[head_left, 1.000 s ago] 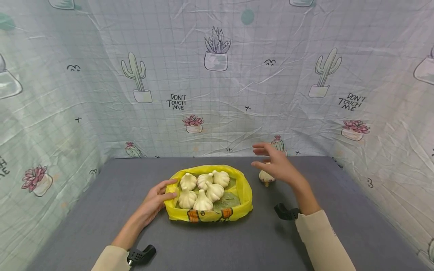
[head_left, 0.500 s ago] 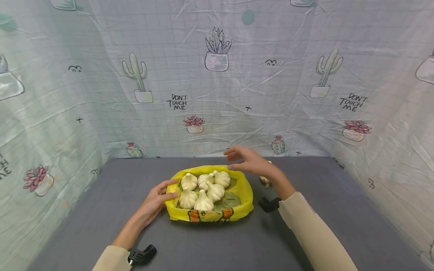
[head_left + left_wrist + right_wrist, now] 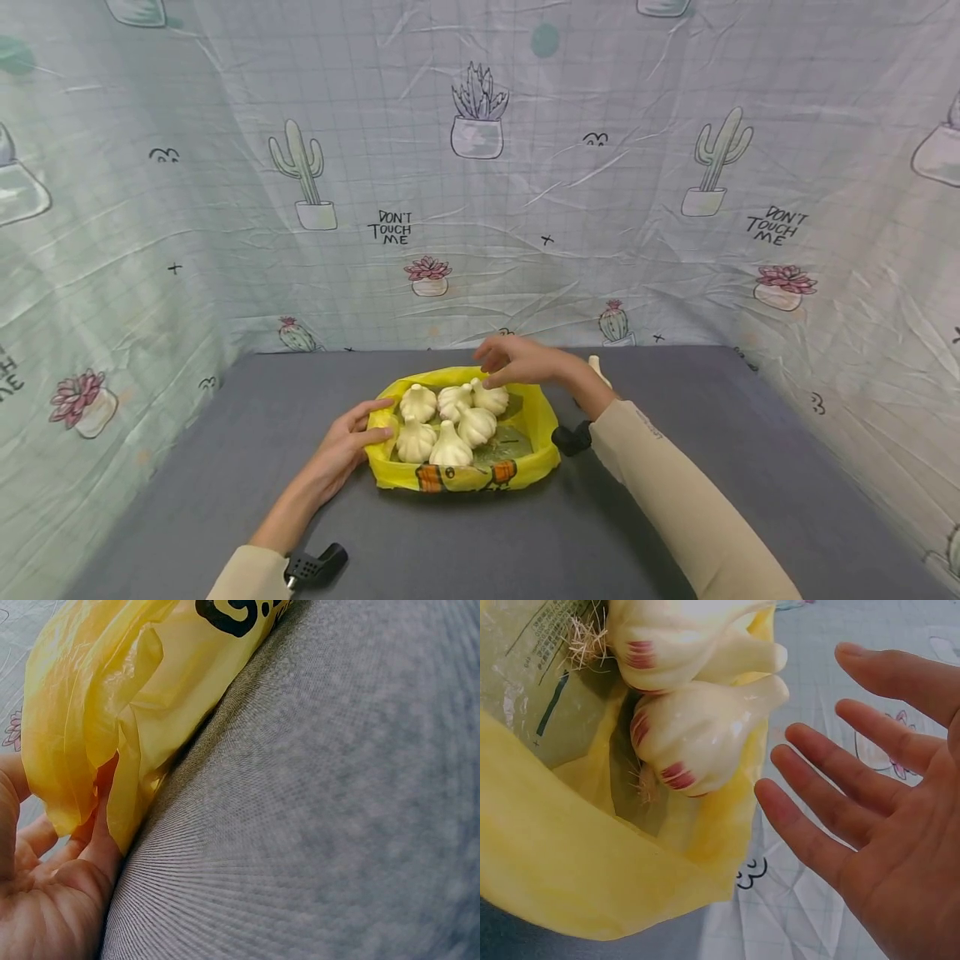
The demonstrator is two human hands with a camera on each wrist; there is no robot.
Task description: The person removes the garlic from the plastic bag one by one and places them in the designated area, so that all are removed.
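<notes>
A yellow plastic bag (image 3: 542, 417) with its rim turned down lies open on the grey table, several garlic bulbs (image 3: 452, 446) inside it. My left hand (image 3: 347, 442) holds the bag's left side, thumb and fingers at its rim; in the left wrist view the fingers (image 3: 79, 844) go in among its yellow folds. Over the bag's back right part hovers my right hand (image 3: 521, 362), above a garlic bulb (image 3: 491, 398). The right wrist view shows its fingers (image 3: 832, 769) spread and holding nothing, apart from the nearest bulb (image 3: 694, 739). Behind the right forearm, another garlic bulb (image 3: 597, 367) is mostly hidden.
The grey tabletop (image 3: 465, 550) reaches back to a hanging cloth (image 3: 525, 275) printed with cacti, which also encloses both sides. Black wrist cameras (image 3: 318, 567) sit on both wrists. The bag's front wall bears an orange and black print (image 3: 427, 478).
My right hand has moved left from above the lone garlic bulb at the right to over the bag's back right part. The left hand has stayed on the bag's left side.
</notes>
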